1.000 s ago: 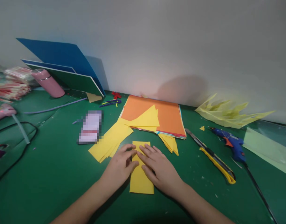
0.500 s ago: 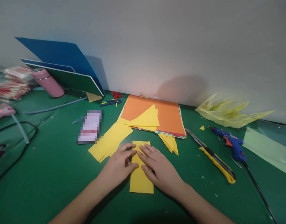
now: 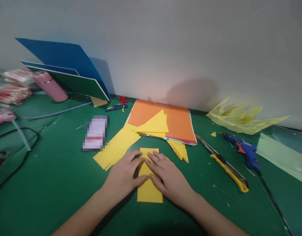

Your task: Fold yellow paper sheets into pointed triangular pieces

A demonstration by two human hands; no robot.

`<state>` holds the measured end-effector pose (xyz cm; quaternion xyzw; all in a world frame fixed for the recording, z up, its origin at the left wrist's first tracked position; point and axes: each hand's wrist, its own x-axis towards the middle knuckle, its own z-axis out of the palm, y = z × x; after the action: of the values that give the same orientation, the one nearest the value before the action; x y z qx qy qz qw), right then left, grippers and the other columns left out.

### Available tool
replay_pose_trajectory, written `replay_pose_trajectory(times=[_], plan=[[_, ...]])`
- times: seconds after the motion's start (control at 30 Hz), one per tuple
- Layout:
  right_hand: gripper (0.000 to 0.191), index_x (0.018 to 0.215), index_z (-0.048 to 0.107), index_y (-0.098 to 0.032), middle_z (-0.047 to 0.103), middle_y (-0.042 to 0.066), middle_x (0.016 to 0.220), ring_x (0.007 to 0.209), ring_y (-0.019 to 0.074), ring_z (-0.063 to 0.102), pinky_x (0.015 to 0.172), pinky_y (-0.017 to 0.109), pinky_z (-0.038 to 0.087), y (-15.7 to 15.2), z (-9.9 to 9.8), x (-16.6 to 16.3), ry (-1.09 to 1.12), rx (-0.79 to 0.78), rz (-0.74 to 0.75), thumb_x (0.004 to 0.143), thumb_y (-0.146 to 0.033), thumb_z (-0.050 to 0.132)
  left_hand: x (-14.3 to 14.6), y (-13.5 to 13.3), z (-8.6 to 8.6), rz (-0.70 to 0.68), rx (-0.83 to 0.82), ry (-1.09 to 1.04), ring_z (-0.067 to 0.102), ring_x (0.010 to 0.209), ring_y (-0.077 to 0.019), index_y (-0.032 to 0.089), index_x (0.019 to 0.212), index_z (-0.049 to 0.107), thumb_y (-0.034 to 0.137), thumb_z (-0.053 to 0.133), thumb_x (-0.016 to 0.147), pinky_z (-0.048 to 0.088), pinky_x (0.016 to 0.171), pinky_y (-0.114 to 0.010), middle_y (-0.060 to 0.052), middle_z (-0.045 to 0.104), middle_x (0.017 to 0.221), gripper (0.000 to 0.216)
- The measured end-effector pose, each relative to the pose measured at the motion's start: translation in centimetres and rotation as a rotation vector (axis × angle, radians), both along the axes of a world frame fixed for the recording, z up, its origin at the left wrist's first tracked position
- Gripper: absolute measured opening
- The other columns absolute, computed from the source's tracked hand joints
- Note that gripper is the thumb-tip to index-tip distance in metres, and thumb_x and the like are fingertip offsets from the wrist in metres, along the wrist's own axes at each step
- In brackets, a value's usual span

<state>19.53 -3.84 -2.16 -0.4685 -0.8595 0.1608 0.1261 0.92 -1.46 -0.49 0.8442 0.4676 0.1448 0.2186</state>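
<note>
A yellow paper strip [image 3: 150, 194] lies upright in front of me on the green table, its short edges facing towards and away from me. My left hand [image 3: 123, 172] is at its left edge, thumb and forefinger apart and their tips on the paper. Over the right side of the strip rests my right hand [image 3: 169, 178], fingers stretched out and flat. Both hands cover part of the strip's middle. Beyond them, more yellow strips [image 3: 116, 147] lie fanned out at the left, and yellow paper triangles [image 3: 156, 124] lie on a stack of orange paper [image 3: 178, 121].
To the right lie a yellow utility knife [image 3: 229, 172], a blue glue gun [image 3: 249, 152] with its cable, and a spiky pale yellow paper piece [image 3: 239, 118]. A blurred-out phone-like object [image 3: 95, 134], a pink bottle [image 3: 51, 87] and leaning boards [image 3: 67, 59] stand or lie left.
My left thumb has moved slightly right across the strip, closer to my right thumb. My right hand has hardly moved.
</note>
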Motion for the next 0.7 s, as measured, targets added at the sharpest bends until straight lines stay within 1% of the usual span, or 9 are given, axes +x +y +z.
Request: replay_pose_trajectory(times=[0.1, 0.2, 0.4, 0.53, 0.7], plan=[[0.045, 0.133, 0.05, -0.013, 0.043, 0.012, 0.142, 0.134, 0.0278, 0.034, 0.108, 0.051, 0.034, 0.0, 0.1, 0.0, -0.008, -0.01, -0.007, 0.091, -0.025, 0.043, 0.1, 0.3, 0.1, -0.046, 0.025, 0.04, 0.059, 0.098, -0.0272, 0.021, 0.11, 0.057, 0.036, 0.07, 0.074, 0.051, 0.08, -0.039, -0.009, 0.058, 0.116, 0.041], [0.045, 0.133, 0.049, -0.012, 0.042, 0.012, 0.143, 0.134, 0.0285, 0.034, 0.108, 0.05, 0.033, 0.1, 0.4, -0.1, -0.031, -0.035, -0.007, 0.09, -0.025, 0.044, 0.0, 0.6, 0.2, -0.072, 0.015, 0.063, 0.058, 0.096, -0.0276, 0.02, 0.113, 0.055, 0.039, 0.073, 0.072, 0.05, 0.079, -0.041, -0.01, 0.057, 0.115, 0.049], [0.044, 0.133, 0.049, -0.012, 0.043, 0.012, 0.142, 0.134, 0.0285, 0.034, 0.107, 0.051, 0.034, 0.0, 0.3, -0.1, -0.032, -0.005, -0.004, 0.091, -0.025, 0.043, -0.4, 1.0, 0.0, -0.088, -0.026, -0.004, 0.057, 0.099, -0.0268, 0.022, 0.115, 0.056, 0.038, 0.073, 0.072, 0.049, 0.082, -0.04, -0.008, 0.054, 0.114, 0.05], [0.043, 0.133, 0.05, -0.016, 0.045, 0.011, 0.141, 0.134, 0.0277, 0.035, 0.107, 0.051, 0.035, 0.0, -0.1, 0.0, -0.01, 0.028, -0.008, 0.091, -0.026, 0.044, -0.8, 1.1, 0.1, -0.105, -0.06, -0.008, 0.055, 0.103, -0.0293, 0.024, 0.119, 0.054, 0.043, 0.078, 0.063, 0.049, 0.083, -0.041, -0.008, 0.052, 0.119, 0.064], [0.045, 0.134, 0.048, -0.011, 0.042, 0.013, 0.143, 0.134, 0.0302, 0.033, 0.108, 0.051, 0.033, 0.0, 0.0, -0.1, -0.043, 0.004, 0.003, 0.09, -0.025, 0.046, -1.0, 1.2, 0.4, -0.132, -0.104, 0.029, 0.052, 0.109, -0.0339, 0.022, 0.126, 0.05, 0.047, 0.083, 0.053, 0.046, 0.089, -0.047, -0.011, 0.049, 0.124, 0.084]])
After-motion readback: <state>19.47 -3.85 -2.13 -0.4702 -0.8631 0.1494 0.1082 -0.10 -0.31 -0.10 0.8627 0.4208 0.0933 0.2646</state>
